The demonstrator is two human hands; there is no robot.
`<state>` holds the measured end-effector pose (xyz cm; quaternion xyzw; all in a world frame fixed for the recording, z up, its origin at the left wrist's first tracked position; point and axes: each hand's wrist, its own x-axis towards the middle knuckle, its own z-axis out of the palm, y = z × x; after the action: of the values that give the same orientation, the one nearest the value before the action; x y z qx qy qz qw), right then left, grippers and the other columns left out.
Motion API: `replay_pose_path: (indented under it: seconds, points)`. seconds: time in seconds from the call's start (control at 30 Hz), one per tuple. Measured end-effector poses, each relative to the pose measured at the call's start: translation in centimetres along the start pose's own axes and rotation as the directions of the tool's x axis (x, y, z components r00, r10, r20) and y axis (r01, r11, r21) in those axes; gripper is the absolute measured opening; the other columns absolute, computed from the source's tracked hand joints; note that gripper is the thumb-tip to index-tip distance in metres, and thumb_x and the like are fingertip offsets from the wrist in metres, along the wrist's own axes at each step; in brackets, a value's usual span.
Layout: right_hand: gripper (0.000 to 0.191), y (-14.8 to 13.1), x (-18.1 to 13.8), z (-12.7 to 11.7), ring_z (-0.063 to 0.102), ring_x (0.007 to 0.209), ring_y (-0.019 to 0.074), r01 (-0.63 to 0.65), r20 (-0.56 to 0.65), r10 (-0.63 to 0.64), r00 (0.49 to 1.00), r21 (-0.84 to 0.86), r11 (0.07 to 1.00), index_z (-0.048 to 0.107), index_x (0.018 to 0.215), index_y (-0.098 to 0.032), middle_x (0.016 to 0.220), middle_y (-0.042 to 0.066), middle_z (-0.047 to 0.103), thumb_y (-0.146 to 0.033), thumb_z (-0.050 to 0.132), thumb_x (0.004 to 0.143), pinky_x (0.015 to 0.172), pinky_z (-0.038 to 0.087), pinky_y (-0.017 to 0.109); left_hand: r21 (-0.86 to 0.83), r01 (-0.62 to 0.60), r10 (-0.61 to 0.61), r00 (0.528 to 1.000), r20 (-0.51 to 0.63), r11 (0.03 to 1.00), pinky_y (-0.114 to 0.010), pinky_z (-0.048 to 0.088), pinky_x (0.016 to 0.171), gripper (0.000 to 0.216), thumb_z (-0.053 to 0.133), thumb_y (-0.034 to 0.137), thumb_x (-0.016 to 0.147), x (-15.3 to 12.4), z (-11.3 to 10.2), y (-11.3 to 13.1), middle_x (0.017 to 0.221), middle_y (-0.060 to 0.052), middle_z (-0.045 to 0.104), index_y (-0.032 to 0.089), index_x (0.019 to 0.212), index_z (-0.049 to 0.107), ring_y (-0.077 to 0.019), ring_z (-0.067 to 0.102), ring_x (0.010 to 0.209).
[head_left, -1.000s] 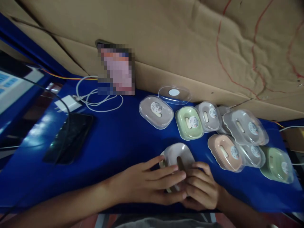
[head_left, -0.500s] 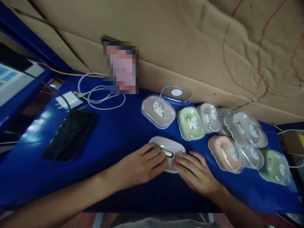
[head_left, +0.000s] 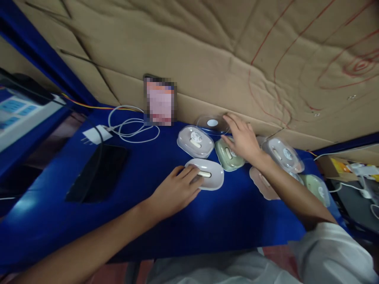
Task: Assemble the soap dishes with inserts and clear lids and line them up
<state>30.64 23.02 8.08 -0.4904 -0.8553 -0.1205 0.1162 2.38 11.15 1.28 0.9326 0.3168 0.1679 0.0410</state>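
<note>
A pale grey oval soap dish (head_left: 214, 177), uncovered, with a cream strip across its middle, lies on the blue table. My left hand (head_left: 180, 187) has its curled fingers over the dish's left end. Behind it, a clear oval lid (head_left: 204, 128) with a white round sticker rests by the cardboard wall. My right hand (head_left: 242, 138) is at the lid's right end, thumb and fingers apart; whether they touch the lid I cannot tell. A lidded grey soap dish (head_left: 189, 148) sits left of a lidded green soap dish (head_left: 225, 157), which my right hand partly covers.
Several more lidded dishes, among them a grey one (head_left: 280, 152) and a green one (head_left: 315, 185), stand at the right under my right forearm. A phone with a blurred screen (head_left: 160, 101) leans on the cardboard (head_left: 189, 59). A white charger (head_left: 97, 135) and black tablet-like slab (head_left: 96, 171) lie left.
My right hand has left the open dish and reached up and back to the clear lid. My left hand stays on the dish. The view has shifted.
</note>
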Motion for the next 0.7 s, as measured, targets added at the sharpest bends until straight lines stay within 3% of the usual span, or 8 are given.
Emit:
replay_pose_path:
  seconds: [0.07,0.13,0.2,0.3,0.43,0.5,0.6,0.7]
  points:
    - [0.065,0.0,1.7,1.7,0.062,0.138,0.037,-0.032,-0.015,0.033,0.999,0.021,0.999,0.048,0.161,-0.004,0.152,0.022,0.062,-0.049,0.045,0.113,0.113,0.051,0.048,0.015,0.008,-0.008,1.0,-0.006,1.0,-0.043,0.053,0.104,0.022,0.066,0.027,0.106,0.0,0.0,-0.4,0.132,-0.014,0.068,0.018,0.125,0.069,-0.0315,0.063,0.132]
    - [0.06,0.0,2.8,2.7,0.068,0.127,0.0342,-0.055,-0.053,0.057,0.997,0.038,0.998,0.058,0.151,-0.005,0.131,0.016,0.07,-0.05,0.047,0.112,0.107,0.053,0.049,0.017,0.009,-0.008,1.0,-0.017,1.0,-0.043,0.054,0.103,0.026,0.067,0.029,0.106,0.0,0.0,-0.5,0.132,-0.014,0.068,0.018,0.129,0.068,-0.0322,0.064,0.131]
    - [0.04,-0.1,3.3,2.8,0.073,0.113,0.0292,-0.051,-0.09,0.055,0.994,0.045,0.998,0.071,0.128,-0.01,0.114,0.01,0.072,-0.043,0.056,0.11,0.098,0.058,0.049,0.01,0.026,-0.026,0.999,-0.038,1.0,-0.044,0.055,0.103,0.036,0.067,0.026,0.105,0.0,0.1,-0.4,0.142,-0.016,0.065,0.02,0.14,0.064,-0.0332,0.064,0.134]
    - [0.014,-0.9,2.3,1.6,0.074,0.1,0.022,-0.019,-0.156,0.028,0.987,0.059,0.998,0.071,0.108,-0.015,0.109,0.008,0.072,-0.025,0.061,0.106,0.088,0.062,0.039,-0.01,0.089,-0.089,0.99,-0.105,0.996,-0.048,0.058,0.105,0.06,0.071,0.023,0.1,-0.1,0.3,0.0,0.162,-0.02,0.051,0.023,0.157,0.052,-0.0375,0.062,0.139]
    - [0.008,-4.0,-3.1,-1.3,0.072,0.109,0.0227,0.084,-0.263,-0.075,0.962,0.023,0.996,0.067,0.106,-0.021,0.114,0.01,0.076,-0.019,0.059,0.106,0.097,0.057,0.039,-0.111,0.162,-0.184,0.956,-0.229,0.981,-0.056,0.057,0.113,0.086,0.077,0.025,0.096,-0.2,0.5,0.4,0.175,-0.027,0.03,0.022,0.169,0.031,-0.0449,0.053,0.15]
    - [0.008,-5.8,-6.7,-2.1,0.073,0.11,0.0227,0.226,-0.303,-0.213,0.929,0.006,0.974,0.066,0.109,-0.024,0.112,0.008,0.078,-0.018,0.065,0.104,0.098,0.055,0.04,-0.165,0.204,-0.24,0.941,-0.239,0.965,-0.056,0.057,0.115,0.095,0.077,0.026,0.096,-0.3,0.6,0.5,0.177,-0.028,0.025,0.022,0.172,0.02,-0.0463,0.048,0.155]
    - [0.021,-7.8,-11.3,-2.1,0.072,0.106,0.0226,0.316,-0.27,-0.294,0.917,0.038,0.948,0.067,0.121,-0.021,0.108,0.008,0.078,-0.015,0.069,0.101,0.097,0.053,0.041,-0.219,0.219,-0.259,0.95,-0.177,0.951,-0.056,0.056,0.117,0.1,0.077,0.026,0.097,-0.3,1.0,0.5,0.174,-0.028,0.032,0.021,0.174,0.012,-0.0449,0.047,0.156]
    - [0.027,-8.4,-13.8,-1.2,0.07,0.117,0.0242,0.358,-0.142,-0.34,0.93,0.119,0.926,0.069,0.131,-0.02,0.116,0.01,0.077,-0.031,0.068,0.106,0.107,0.05,0.044,-0.271,0.169,-0.205,0.973,-0.109,0.948,-0.057,0.052,0.122,0.094,0.072,0.024,0.1,-0.3,1.3,0.4,0.166,-0.023,0.048,0.023,0.173,0.013,-0.0395,0.051,0.154]
